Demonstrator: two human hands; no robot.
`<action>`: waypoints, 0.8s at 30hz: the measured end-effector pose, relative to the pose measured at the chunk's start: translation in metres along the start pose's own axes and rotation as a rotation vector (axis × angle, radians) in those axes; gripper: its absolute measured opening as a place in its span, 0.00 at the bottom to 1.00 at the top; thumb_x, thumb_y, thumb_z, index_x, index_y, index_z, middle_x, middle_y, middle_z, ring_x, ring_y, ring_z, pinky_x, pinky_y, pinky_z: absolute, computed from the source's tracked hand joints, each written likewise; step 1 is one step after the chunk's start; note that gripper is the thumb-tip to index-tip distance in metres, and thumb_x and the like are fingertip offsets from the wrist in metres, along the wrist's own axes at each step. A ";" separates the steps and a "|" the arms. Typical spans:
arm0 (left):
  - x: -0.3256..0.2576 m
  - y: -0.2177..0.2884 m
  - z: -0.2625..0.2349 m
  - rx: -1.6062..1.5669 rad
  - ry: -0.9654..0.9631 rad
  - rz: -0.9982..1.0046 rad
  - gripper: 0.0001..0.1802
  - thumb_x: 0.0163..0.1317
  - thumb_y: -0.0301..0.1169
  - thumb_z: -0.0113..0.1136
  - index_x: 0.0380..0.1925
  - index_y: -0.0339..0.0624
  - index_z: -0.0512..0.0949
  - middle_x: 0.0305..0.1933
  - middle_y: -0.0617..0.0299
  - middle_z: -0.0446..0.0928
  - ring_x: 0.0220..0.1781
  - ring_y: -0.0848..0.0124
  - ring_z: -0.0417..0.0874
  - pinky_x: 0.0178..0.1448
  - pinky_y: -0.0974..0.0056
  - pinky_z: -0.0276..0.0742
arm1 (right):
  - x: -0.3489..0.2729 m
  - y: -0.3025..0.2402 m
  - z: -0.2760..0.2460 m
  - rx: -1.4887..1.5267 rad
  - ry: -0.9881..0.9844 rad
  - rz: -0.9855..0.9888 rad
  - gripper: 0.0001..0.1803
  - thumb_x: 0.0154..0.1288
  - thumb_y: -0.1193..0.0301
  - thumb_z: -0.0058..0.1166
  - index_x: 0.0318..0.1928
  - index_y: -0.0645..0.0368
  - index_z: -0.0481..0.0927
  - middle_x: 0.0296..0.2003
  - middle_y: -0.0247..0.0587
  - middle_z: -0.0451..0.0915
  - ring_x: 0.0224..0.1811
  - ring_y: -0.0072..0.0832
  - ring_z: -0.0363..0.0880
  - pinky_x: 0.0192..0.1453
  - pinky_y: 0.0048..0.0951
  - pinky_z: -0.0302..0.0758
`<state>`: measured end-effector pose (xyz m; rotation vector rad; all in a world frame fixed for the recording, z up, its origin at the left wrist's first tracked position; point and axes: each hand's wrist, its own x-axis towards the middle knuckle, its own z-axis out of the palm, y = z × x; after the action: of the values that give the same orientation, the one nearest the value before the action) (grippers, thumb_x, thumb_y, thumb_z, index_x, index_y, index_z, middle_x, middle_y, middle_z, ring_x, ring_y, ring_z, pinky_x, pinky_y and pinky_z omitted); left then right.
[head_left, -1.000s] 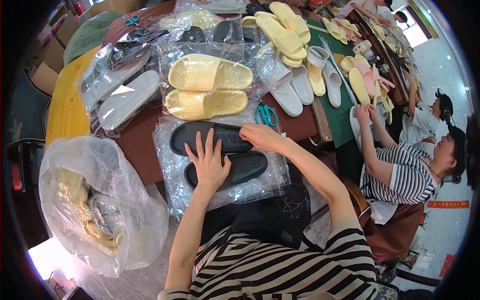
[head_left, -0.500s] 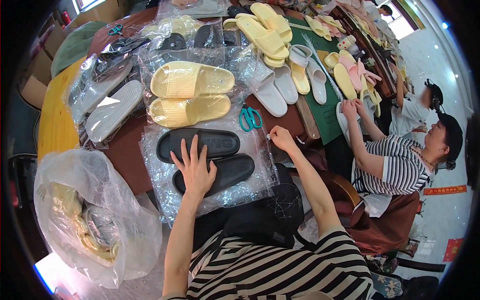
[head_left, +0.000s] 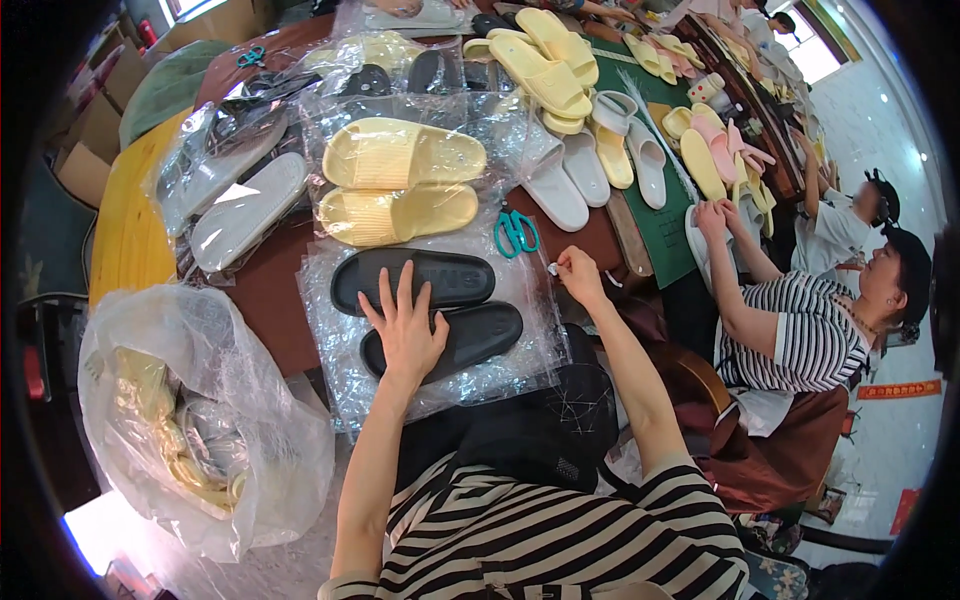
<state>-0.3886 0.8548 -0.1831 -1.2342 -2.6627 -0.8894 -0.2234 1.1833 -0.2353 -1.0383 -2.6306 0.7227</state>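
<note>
A: Where is the left hand [head_left: 408, 335]?
B: Spread flat, fingers wide, pressing on the black slippers [head_left: 430, 305] in their clear bag [head_left: 340, 390]. It grips nothing.

A: And the right hand [head_left: 578, 276]?
B: At the bag's right edge, fingers pinched on a small white bit; what that is, I cannot tell.

A: Where does the bag lie?
B: On the near edge of the table [head_left: 265, 300], just in front of the person.

A: What else is close?
B: Teal scissors [head_left: 515, 232] just beyond the right hand, bagged yellow slippers [head_left: 400, 185] farther back, white slippers [head_left: 570, 180] to the right. A big plastic sack [head_left: 190, 420] sits near left. Another person [head_left: 800, 320] works at far right.
</note>
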 end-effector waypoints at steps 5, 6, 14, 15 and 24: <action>-0.006 -0.005 -0.006 0.018 -0.011 -0.027 0.27 0.59 0.40 0.60 0.58 0.42 0.78 0.78 0.56 0.57 0.81 0.47 0.48 0.77 0.28 0.29 | -0.018 -0.070 -0.009 0.062 0.215 -0.191 0.04 0.63 0.80 0.55 0.38 0.60 0.76 0.35 0.47 0.79 0.39 0.48 0.80 0.43 0.44 0.76; -0.005 -0.004 -0.007 -0.027 -0.001 -0.018 0.28 0.62 0.41 0.59 0.61 0.42 0.76 0.78 0.57 0.56 0.81 0.47 0.48 0.77 0.28 0.28 | -0.022 -0.087 -0.009 0.153 0.197 -0.303 0.05 0.63 0.80 0.55 0.39 0.60 0.77 0.34 0.47 0.78 0.37 0.46 0.80 0.42 0.41 0.76; -0.006 -0.057 -0.023 -0.357 0.226 -0.261 0.24 0.64 0.25 0.58 0.62 0.34 0.71 0.69 0.42 0.66 0.72 0.45 0.65 0.75 0.49 0.59 | -0.095 -0.219 0.031 0.489 -0.570 -0.060 0.19 0.67 0.59 0.63 0.39 0.66 0.81 0.28 0.45 0.84 0.30 0.30 0.86 0.32 0.32 0.80; -0.007 -0.069 -0.020 -0.323 0.214 -0.286 0.23 0.64 0.26 0.59 0.60 0.32 0.73 0.68 0.42 0.68 0.71 0.45 0.66 0.74 0.49 0.61 | -0.095 -0.227 0.033 0.532 -0.669 0.023 0.20 0.68 0.58 0.63 0.36 0.67 0.80 0.26 0.43 0.83 0.30 0.28 0.85 0.29 0.30 0.80; -0.021 -0.105 -0.019 -0.249 0.145 -0.204 0.21 0.63 0.31 0.63 0.54 0.30 0.77 0.65 0.42 0.71 0.70 0.45 0.67 0.72 0.49 0.64 | -0.133 -0.234 -0.047 0.653 -0.676 0.023 0.14 0.73 0.67 0.54 0.43 0.67 0.69 0.30 0.47 0.77 0.30 0.34 0.83 0.29 0.34 0.78</action>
<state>-0.4534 0.7775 -0.2236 -0.9041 -2.6568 -1.3200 -0.2452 0.9613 -0.0772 -0.6978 -2.5029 2.0504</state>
